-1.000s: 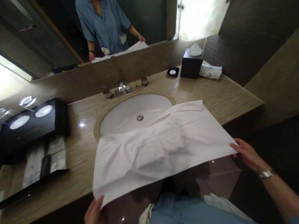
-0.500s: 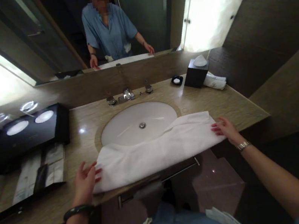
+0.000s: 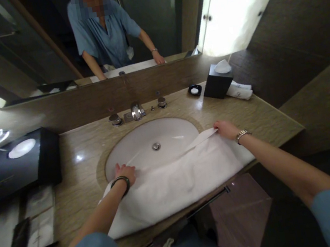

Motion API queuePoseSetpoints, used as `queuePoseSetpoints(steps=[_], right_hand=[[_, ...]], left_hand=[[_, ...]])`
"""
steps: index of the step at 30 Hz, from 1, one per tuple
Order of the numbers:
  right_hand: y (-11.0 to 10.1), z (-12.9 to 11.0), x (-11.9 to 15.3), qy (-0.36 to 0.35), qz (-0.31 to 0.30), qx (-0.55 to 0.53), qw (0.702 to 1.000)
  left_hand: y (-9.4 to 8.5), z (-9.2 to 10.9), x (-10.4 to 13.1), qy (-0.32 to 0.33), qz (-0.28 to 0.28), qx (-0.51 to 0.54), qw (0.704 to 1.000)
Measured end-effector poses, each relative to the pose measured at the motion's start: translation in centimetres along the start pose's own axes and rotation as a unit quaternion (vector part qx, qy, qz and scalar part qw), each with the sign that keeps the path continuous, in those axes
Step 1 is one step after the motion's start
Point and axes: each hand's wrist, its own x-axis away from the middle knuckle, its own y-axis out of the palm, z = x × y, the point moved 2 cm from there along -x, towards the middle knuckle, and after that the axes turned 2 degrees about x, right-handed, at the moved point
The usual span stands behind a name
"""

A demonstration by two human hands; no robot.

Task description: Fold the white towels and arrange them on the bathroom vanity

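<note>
A white towel (image 3: pixel 177 180) lies folded in a long strip along the front of the counter, its far edge overhanging the sink (image 3: pixel 143 142). My right hand (image 3: pixel 227 129) pinches the far right corner of the towel, lifting that edge slightly. My left hand (image 3: pixel 125 173) is at the towel's far edge on the left, over the front of the basin. Its fingers point forward and look slightly apart, with no towel visibly gripped; their tips are partly hidden from view.
Behind the basin stand a chrome faucet (image 3: pixel 136 111) and two knobs. To the right are a soap dish (image 3: pixel 195 90), a black tissue box (image 3: pixel 217 83) and a small rolled cloth (image 3: pixel 240 90). A black box (image 3: pixel 47 160) and packets sit left. A towel bar (image 3: pixel 208 202) runs below the counter.
Both hands have moved from the towel's ends to its far edge. My right hand has taken hold of the far right corner. The view has shifted slightly.
</note>
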Motion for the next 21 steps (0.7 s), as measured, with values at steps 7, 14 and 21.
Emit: queuePoseSetpoints(steps=[7, 14, 21], right_hand=[[-5.2, 4.5, 7.0, 0.026, 0.138, -0.072, 0.988], [5.8, 8.3, 18.3, -0.001, 0.268, -0.166, 0.949], [9.6, 2.2, 22.2, 0.141, 0.343, -0.365, 0.854]], left_hand=[[-4.6, -5.2, 9.4, -0.027, 0.216, 0.014, 0.976], [5.8, -5.8, 24.9, -0.032, 0.341, 0.242, 0.908], [6.5, -5.1, 21.8, -0.214, 0.291, 0.460, 0.811]])
